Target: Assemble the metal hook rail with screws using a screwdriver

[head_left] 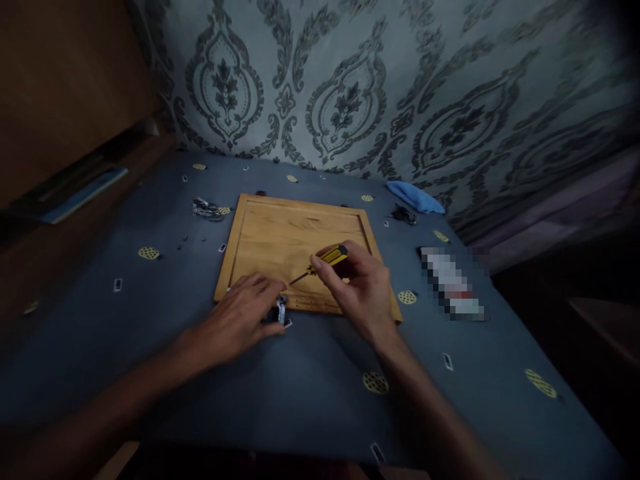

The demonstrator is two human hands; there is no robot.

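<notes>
A framed wooden panel [273,230], resembling a cabinet door, lies flat on the patterned blue cloth. My left hand [245,307] rests over its near edge, with thumb and fingers closed around a small metal hinge [281,310]. Part of the hinge is hidden under the fingers. In my right hand [363,283] is a yellow-and-black screwdriver [327,260], held by its handle above the panel. Its shaft points down and left toward the hinge. Whether the tip touches a screw is too small to make out. Several small holes show along the panel's near edge.
Another metal hinge [207,209] lies left of the panel, near some tiny screws [185,238]. Rightward are a blue cloth [417,198], a dark object [403,214] and a blurred-out item [453,285]. Patterned wallpaper [345,100] rises behind; a wooden cabinet [70,93] stands left.
</notes>
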